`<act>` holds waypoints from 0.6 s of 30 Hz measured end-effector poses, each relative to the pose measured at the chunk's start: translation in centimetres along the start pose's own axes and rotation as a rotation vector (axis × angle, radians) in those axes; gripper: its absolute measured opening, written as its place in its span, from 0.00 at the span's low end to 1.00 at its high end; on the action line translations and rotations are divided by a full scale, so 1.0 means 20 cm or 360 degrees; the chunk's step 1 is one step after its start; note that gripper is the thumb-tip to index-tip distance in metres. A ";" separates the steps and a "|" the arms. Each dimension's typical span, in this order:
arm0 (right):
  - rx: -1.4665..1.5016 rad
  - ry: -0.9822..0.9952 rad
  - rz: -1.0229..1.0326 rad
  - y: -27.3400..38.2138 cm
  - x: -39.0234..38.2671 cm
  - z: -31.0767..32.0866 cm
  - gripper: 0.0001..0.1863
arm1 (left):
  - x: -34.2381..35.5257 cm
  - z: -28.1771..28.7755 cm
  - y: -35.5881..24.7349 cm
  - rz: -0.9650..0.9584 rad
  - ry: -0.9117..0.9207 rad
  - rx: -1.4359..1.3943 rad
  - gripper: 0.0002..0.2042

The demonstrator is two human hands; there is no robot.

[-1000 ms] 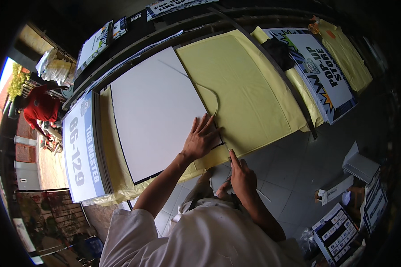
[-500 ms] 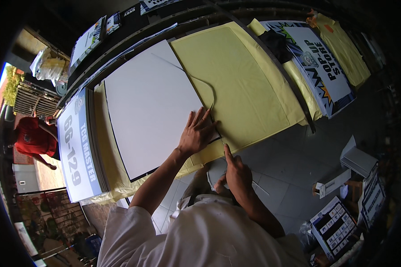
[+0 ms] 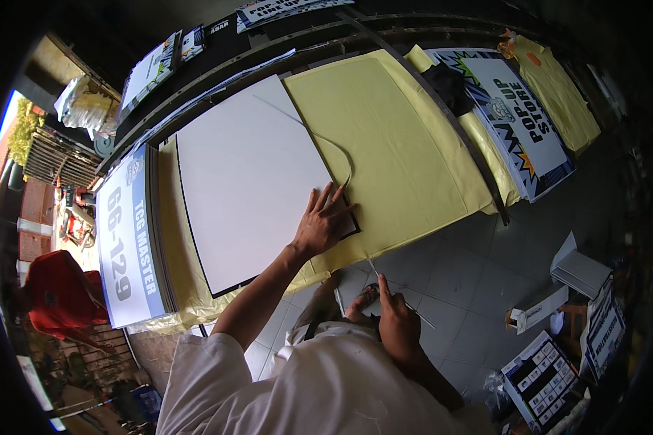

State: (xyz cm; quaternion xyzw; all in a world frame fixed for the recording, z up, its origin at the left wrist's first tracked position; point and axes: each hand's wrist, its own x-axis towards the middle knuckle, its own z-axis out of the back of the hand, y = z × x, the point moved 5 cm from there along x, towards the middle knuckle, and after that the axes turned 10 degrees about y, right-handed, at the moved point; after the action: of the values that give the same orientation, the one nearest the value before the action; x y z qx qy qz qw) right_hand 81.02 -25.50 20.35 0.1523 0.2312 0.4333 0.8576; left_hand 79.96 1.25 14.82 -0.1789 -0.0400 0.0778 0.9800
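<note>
A large white board (image 3: pixel 247 174) with dark edges lies on yellow covering paper (image 3: pixel 384 138) on the table. My left hand (image 3: pixel 321 225) is spread flat on the board near its lower right corner, fingers apart. My right hand (image 3: pixel 397 312) grips a cutter knife (image 3: pixel 373 267), index finger stretched along it and the thin blade pointing up toward the table edge. The blade is apart from the board, and the handle is mostly hidden in my fist. A thin curled strip (image 3: pixel 347 158) runs from the board's surface onto the yellow paper, ending close to my left fingertips.
A stack of printed boards (image 3: pixel 127 239) stands left of the white board; more printed signs (image 3: pixel 515 119) lie right, beyond a dark metal bar (image 3: pixel 457 116). Open cartons (image 3: pixel 584 264) sit on the floor at right. A person in red (image 3: pixel 62 293) is at far left.
My right hand has drawn the knife back from the board's corner, toward me and slightly right. My left hand stays pressed in place. The person in red has come closer and lower in view.
</note>
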 end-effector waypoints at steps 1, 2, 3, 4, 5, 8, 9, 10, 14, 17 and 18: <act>0.0036 -0.0018 -0.0023 0.00 0.00 0.02 0.35 | 0.01 -0.01 0.00 0.0036 0.0016 0.0023 0.26; 0.0111 -0.0149 -0.0024 -0.04 0.02 0.02 0.34 | 0.03 -0.03 0.00 0.0071 0.0034 0.0044 0.27; 0.0141 -0.0178 -0.0050 -0.06 0.03 0.03 0.32 | 0.04 -0.04 -0.01 0.0109 0.0053 0.0065 0.27; 0.0173 -0.0206 -0.0078 -0.08 0.05 0.06 0.31 | 0.05 -0.03 -0.03 0.0143 0.0004 0.0035 0.26; 0.0206 -0.0234 -0.0107 -0.10 0.08 0.08 0.29 | 0.07 -0.04 -0.04 0.0146 -0.0009 0.0015 0.26; 0.0302 -0.0213 -0.0223 -0.13 0.12 0.12 0.28 | 0.13 -0.08 -0.04 0.0152 -0.0029 0.0037 0.23; 0.0346 -0.0267 -0.0214 -0.15 0.12 0.12 0.28 | 0.16 -0.09 -0.03 0.0099 -0.0017 -0.0011 0.22; 0.0336 -0.0417 -0.0137 -0.18 0.11 0.10 0.30 | 0.17 -0.08 -0.02 0.0046 -0.0006 -0.0058 0.20; 0.0385 -0.0407 -0.0176 -0.23 0.09 0.06 0.30 | 0.22 -0.05 0.04 -0.0178 0.0063 -0.0052 0.17; 0.0430 -0.0365 -0.0191 -0.23 0.07 0.05 0.30 | 0.27 -0.02 -0.01 -0.0346 -0.0017 0.0064 0.14; 0.0459 -0.0318 -0.0205 -0.21 0.08 0.07 0.29 | 0.28 -0.02 -0.01 -0.0410 -0.0023 0.0089 0.12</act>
State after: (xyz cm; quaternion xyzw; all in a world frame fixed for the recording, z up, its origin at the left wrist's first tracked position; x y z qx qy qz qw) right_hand 85.38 -26.81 19.10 0.3008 0.2137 0.3226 0.8716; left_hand 85.51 1.95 14.87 -0.1442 -0.0677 -0.0463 0.9861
